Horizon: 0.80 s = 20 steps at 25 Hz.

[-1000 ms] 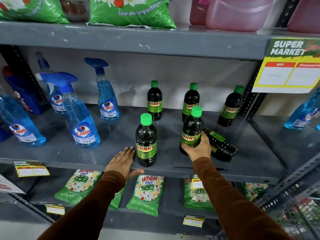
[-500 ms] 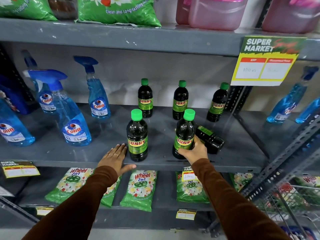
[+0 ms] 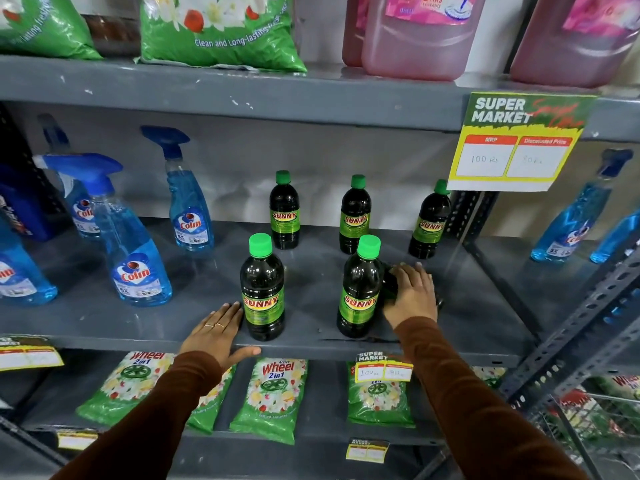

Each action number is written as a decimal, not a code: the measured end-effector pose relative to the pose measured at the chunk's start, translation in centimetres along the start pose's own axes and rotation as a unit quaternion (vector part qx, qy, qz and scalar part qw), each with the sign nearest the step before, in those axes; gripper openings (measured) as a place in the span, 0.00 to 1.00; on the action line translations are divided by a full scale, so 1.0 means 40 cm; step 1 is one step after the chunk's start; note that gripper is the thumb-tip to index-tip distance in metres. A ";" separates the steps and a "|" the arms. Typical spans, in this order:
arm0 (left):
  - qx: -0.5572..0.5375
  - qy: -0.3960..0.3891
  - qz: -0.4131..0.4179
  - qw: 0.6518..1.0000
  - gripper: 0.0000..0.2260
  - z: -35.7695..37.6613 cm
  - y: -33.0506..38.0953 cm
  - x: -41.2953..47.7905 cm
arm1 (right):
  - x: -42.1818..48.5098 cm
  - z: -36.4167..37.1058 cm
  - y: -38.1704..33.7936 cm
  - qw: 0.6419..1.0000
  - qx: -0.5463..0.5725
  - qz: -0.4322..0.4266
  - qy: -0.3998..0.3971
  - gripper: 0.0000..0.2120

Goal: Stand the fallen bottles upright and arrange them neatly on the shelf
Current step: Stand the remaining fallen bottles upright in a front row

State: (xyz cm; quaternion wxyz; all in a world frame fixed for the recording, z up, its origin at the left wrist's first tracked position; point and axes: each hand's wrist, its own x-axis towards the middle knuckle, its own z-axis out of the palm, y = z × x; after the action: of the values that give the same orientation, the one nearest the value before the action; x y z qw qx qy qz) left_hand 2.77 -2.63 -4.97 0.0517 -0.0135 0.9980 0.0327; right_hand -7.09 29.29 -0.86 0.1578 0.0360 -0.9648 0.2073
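Dark Sunny bottles with green caps stand on the grey middle shelf (image 3: pixel 346 349). Three stand at the back (image 3: pixel 284 211) (image 3: pixel 355 216) (image 3: pixel 430 223). Two stand in front, the front left bottle (image 3: pixel 262 289) and the front right bottle (image 3: pixel 360 289). Behind the front right bottle a fallen bottle (image 3: pixel 389 284) lies on its side, mostly hidden under my right hand (image 3: pixel 412 294), whose fingers curl over it. My left hand (image 3: pixel 216 332) lies flat on the shelf's front edge, beside the front left bottle, holding nothing.
Blue Colin spray bottles (image 3: pixel 133 244) (image 3: pixel 188 202) stand at the left of the shelf, more at the right (image 3: pixel 575 216). A price sign (image 3: pixel 516 143) hangs from the upper shelf. Green Wheel packets (image 3: pixel 273 396) lie on the shelf below. A slotted metal upright (image 3: pixel 575 327) slants at the right.
My right hand let go of the front right bottle, now standing alone, and moved back and right onto the fallen bottle. My left hand stays on the shelf edge.
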 end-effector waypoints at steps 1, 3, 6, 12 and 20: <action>0.001 -0.002 -0.001 1.000 0.64 0.002 -0.001 0.001 | 0.018 -0.003 -0.007 0.995 -0.076 0.024 -0.067 0.34; 0.001 -0.003 -0.006 1.000 0.63 0.003 -0.003 0.005 | 0.036 0.005 -0.014 0.980 -0.145 0.062 -0.118 0.36; 0.001 -0.007 -0.010 1.000 0.64 0.003 -0.005 0.008 | 0.036 0.012 -0.013 0.992 -0.099 0.068 -0.026 0.32; -0.001 0.007 -0.014 1.000 0.64 0.000 -0.003 0.004 | 0.026 0.011 0.029 0.933 0.308 0.123 0.141 0.36; 0.014 -0.023 -0.016 0.999 0.66 -0.020 0.012 -0.001 | -0.002 -0.030 0.039 0.910 0.286 0.251 0.165 0.49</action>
State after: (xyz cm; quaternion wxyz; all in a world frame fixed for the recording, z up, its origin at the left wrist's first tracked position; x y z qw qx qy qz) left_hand 2.72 -2.21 -4.16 0.0754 -0.0281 0.9966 0.0179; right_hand -6.89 31.19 -0.46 0.2405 -0.1988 -0.8014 0.5103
